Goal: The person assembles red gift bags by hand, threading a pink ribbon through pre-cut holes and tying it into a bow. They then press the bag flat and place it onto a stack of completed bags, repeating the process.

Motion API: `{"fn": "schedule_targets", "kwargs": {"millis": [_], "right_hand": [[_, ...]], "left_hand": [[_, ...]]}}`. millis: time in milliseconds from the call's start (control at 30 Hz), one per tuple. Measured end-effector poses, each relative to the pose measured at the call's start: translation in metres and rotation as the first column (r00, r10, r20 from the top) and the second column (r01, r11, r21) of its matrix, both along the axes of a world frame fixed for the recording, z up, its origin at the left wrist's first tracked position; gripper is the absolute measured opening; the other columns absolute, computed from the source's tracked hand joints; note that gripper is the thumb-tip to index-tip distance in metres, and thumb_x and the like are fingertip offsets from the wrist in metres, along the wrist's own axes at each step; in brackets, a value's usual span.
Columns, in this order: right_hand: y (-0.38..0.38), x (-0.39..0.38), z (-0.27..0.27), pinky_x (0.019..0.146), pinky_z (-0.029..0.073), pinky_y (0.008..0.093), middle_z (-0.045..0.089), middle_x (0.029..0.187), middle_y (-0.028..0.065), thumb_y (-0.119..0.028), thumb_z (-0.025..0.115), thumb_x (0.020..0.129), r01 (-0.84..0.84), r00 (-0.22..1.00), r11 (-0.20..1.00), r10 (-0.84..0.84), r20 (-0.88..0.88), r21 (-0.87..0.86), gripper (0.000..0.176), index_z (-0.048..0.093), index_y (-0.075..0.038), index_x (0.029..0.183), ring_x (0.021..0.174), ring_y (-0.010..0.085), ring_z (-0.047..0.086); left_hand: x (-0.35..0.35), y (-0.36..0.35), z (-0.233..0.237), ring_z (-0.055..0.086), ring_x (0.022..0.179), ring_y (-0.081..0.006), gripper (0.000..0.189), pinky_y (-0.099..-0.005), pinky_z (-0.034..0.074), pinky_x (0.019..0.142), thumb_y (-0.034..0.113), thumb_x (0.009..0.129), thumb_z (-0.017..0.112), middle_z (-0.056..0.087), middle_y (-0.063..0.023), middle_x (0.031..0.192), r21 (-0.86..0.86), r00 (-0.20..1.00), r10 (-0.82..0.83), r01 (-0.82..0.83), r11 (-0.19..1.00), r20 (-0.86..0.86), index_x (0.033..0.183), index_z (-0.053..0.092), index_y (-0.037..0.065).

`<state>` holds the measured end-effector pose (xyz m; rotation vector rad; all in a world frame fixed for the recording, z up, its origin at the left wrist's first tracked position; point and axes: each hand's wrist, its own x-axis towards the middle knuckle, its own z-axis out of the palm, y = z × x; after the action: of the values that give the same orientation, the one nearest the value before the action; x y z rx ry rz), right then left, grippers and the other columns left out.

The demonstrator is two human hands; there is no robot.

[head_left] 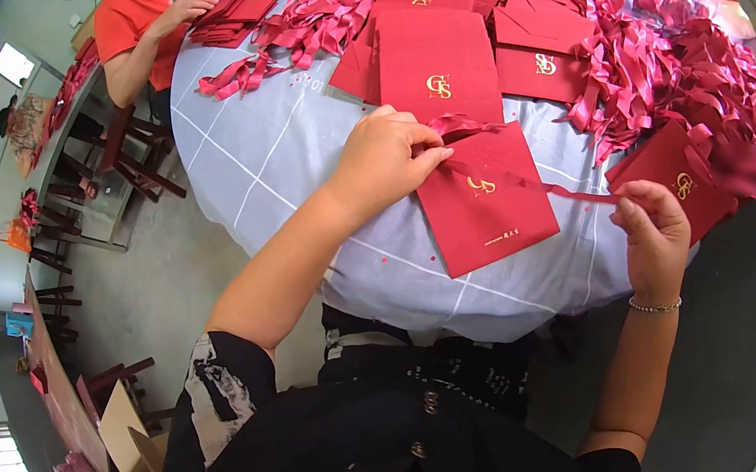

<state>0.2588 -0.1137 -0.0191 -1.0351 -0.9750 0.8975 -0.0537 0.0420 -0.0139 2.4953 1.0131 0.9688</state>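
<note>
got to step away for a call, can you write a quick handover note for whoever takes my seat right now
Left hand: pinches the ribbon at the top edge of the red envelope.
Right hand: grips the ribbon's other end, pulled taut to the right.
Where things are: the envelope lies flat near the table's near edge. Stacks of envelopes and loose ribbons lie beyond it.
Done: the ribbon is on this envelope, with a loop by the left fingers.
Left: no finished bow shows yet, so the tie likely needs completing. Many envelopes appear bare.
</note>
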Motion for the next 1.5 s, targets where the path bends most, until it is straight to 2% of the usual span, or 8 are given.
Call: {"fn": "schedule_targets", "kwargs": {"millis": [200, 400, 567, 733, 1167, 1233, 1367, 1500], "right_hand": [[0.013, -0.010, -0.009, 0.084, 0.055, 0.0288, 0.069, 0.101, 0.0068, -0.004, 0.056, 0.101, -0.005, 0.953, 0.993, 0.041, -0.299, 0.119, 0.020, 0.065, 0.004, 0.117, 0.090, 0.0123, 0.066], [0.035, -0.041, -0.002, 0.092, 0.051, 0.0313, 0.065, 0.097, 0.0059, -0.011, 0.048, 0.106, -0.349, 0.876, 0.927, 0.374, -0.303, 0.136, 0.023, 0.063, 0.004, 0.114, 0.099, 0.0171, 0.065], [0.047, -0.047, 0.002, 0.064, 0.049, 0.0256, 0.063, 0.091, 0.0021, -0.010, 0.052, 0.103, -0.472, 0.857, 0.871, 0.417, -0.304, -0.134, 0.023, 0.064, 0.003, 0.117, 0.066, 0.0098, 0.056], [0.057, -0.055, -0.006, 0.058, 0.044, 0.0186, 0.068, 0.087, 0.0006, -0.008, 0.059, 0.100, -0.134, 0.916, 0.927, 0.251, 0.313, -0.350, 0.018, 0.071, 0.001, 0.109, 0.067, 0.0032, 0.056], [0.071, -0.071, -0.011, 0.064, 0.051, 0.0227, 0.073, 0.087, 0.0063, -0.003, 0.069, 0.091, 0.018, 0.726, 0.994, 0.064, 0.685, -0.111, 0.010, 0.072, 0.003, 0.099, 0.072, 0.0065, 0.064], [0.070, -0.074, -0.010, 0.069, 0.054, 0.0358, 0.070, 0.085, 0.0175, -0.005, 0.071, 0.084, 0.019, 0.709, 0.998, 0.024, 0.705, -0.053, 0.011, 0.072, 0.000, 0.094, 0.075, 0.0306, 0.069], [0.069, -0.081, -0.006, 0.069, 0.054, 0.0403, 0.069, 0.082, 0.0166, -0.005, 0.068, 0.084, 0.025, 0.606, 0.999, -0.042, 0.794, 0.034, 0.007, 0.070, 0.000, 0.088, 0.075, 0.0347, 0.068], [0.068, -0.084, -0.003, 0.074, 0.052, 0.0448, 0.067, 0.086, 0.0186, -0.006, 0.064, 0.087, 0.044, 0.573, 0.999, -0.012, 0.819, -0.015, 0.007, 0.065, 0.000, 0.087, 0.082, 0.0381, 0.065]], "left_hand": [[0.001, 0.004, 0.017, 0.064, 0.077, -0.0288, 0.024, -0.0396, 0.050, 0.074, 0.025, 0.081, 0.078, 0.068, -0.0119, 0.078, -0.154, 0.999, -0.036, 0.036, 0.987, 0.004, 0.089, 0.075, 0.003], [0.036, 0.002, 0.020, 0.071, 0.083, -0.0322, 0.028, -0.0403, 0.055, 0.078, 0.025, 0.081, 0.077, 0.072, -0.0174, 0.091, -0.271, 0.998, -0.066, 0.063, 0.961, 0.000, 0.096, 0.074, 0.001], [0.055, 0.002, 0.008, 0.071, 0.091, -0.0318, 0.039, -0.0401, 0.055, 0.080, 0.030, 0.077, 0.081, 0.073, -0.0193, 0.097, -0.342, 0.988, -0.031, -0.023, 0.940, -0.151, 0.101, 0.073, 0.000], [0.046, 0.009, -0.005, 0.071, 0.092, -0.0287, 0.052, -0.0377, 0.055, 0.081, 0.027, 0.069, 0.087, 0.073, -0.0191, 0.099, -0.456, 0.985, -0.167, 0.133, 0.880, -0.035, 0.110, 0.071, 0.000], [0.047, 0.000, 0.000, 0.068, 0.077, -0.0294, 0.033, -0.0380, 0.054, 0.071, 0.019, 0.073, 0.084, 0.070, -0.0169, 0.084, -0.469, 0.992, -0.126, 0.112, 0.876, 0.002, 0.093, 0.068, 0.001], [0.046, -0.002, -0.001, 0.068, 0.077, -0.0301, 0.031, -0.0385, 0.054, 0.071, 0.019, 0.073, 0.084, 0.070, -0.0169, 0.085, -0.448, 0.992, -0.128, 0.124, 0.885, 0.021, 0.093, 0.067, 0.000], [0.047, -0.006, -0.003, 0.060, 0.068, -0.0155, 0.025, -0.0297, 0.049, 0.064, 0.012, 0.077, 0.081, 0.066, -0.0099, 0.078, -0.304, 0.985, -0.159, 0.173, 0.937, 0.073, 0.093, 0.066, -0.001], [0.047, -0.010, -0.001, 0.064, 0.072, -0.0225, 0.025, -0.0330, 0.051, 0.067, 0.012, 0.077, 0.081, 0.068, -0.0129, 0.083, -0.209, 0.981, -0.171, 0.186, 0.960, 0.089, 0.093, 0.066, -0.001]]}}
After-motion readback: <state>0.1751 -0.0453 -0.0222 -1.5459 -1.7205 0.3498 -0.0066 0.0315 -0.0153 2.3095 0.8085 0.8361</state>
